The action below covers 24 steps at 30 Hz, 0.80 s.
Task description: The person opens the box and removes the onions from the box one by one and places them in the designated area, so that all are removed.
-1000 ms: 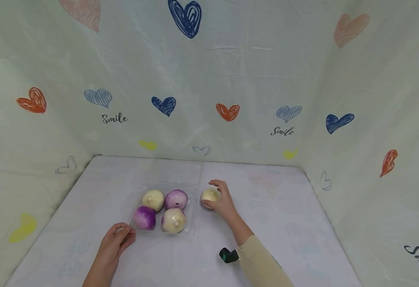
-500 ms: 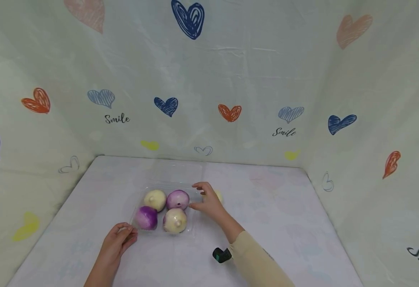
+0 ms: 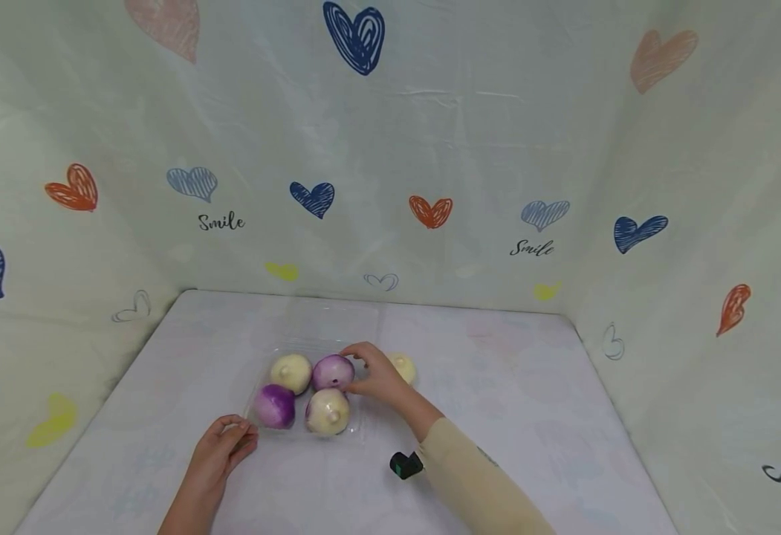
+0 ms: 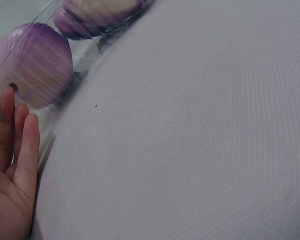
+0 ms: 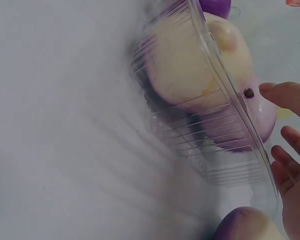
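Pale-purple round vegetable point(image 3: 333, 371) with a small dark spot sits in the far right part of a clear plastic box point(image 5: 235, 172). The person's right hand point(image 3: 380, 375) is at its right side, thumb and fingers wide apart; the thumb tip is just beside the dark spot, and contact cannot be told. The left hand point(image 3: 218, 447) rests nearly straight fingers against the box's near left corner. Also in the box are a cream round vegetable point(image 3: 291, 373) far left, a deep-purple round vegetable point(image 3: 274, 406) near left, and a cream-and-purple round vegetable point(image 3: 328, 412) near right. Outside, just right of the box, a fifth round vegetable point(image 3: 403, 366) shows partly behind the right hand. Everything stands on a whitish surface point(image 3: 530, 416), before a pale curtain point(image 3: 457, 141) printed with hearts.
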Available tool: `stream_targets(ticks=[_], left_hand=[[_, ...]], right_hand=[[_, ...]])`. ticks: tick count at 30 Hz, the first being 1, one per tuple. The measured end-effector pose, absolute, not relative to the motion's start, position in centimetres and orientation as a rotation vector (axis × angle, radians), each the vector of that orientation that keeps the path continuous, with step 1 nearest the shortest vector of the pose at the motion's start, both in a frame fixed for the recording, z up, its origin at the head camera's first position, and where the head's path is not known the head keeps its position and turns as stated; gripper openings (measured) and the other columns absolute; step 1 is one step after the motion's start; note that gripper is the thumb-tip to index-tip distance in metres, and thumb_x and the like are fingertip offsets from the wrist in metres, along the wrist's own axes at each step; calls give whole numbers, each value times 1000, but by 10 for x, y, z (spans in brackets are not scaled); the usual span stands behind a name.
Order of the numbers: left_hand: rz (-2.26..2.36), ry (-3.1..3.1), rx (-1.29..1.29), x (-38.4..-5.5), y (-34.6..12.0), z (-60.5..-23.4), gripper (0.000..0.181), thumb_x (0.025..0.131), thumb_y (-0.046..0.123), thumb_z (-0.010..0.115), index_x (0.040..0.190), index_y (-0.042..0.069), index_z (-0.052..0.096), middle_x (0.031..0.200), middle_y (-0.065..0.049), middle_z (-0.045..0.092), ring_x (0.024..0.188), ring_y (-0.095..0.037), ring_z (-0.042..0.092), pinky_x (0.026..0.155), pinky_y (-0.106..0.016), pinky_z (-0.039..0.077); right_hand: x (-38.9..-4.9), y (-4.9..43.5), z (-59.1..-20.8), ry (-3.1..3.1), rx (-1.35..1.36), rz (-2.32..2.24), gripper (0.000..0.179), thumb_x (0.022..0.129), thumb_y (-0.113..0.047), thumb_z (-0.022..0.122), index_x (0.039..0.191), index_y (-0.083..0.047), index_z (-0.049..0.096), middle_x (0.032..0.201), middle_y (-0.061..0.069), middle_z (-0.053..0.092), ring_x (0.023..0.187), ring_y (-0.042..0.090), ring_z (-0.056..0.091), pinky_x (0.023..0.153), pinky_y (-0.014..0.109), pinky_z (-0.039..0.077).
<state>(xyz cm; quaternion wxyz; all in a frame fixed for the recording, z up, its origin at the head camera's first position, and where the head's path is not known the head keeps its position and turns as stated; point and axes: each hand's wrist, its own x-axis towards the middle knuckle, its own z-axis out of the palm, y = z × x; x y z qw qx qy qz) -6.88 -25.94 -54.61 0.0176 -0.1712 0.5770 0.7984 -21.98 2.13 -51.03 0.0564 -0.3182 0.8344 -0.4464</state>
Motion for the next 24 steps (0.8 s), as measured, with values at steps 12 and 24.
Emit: stream_targets(ticks=[12,24], left_hand=[[2475,1790,-563,-69,-258,-545,12,100,9,54,93,18,56,86,3,67,84,-9,64,81,-23,56],[2484,1809,-532,-69,-258,-546,14,100,10,55,92,20,58,85,4,67,83,-9,64,79,-23,56]], right_hand=[[-227,8,-509,2606,-952,-1126,54,78,-17,83,127,-10,61,125,5,57,112,21,53,97,31,45],[-228,3,-507,2664,-897,-1032,53,77,-22,84,125,-12,63,117,3,57,109,19,51,94,30,45]])
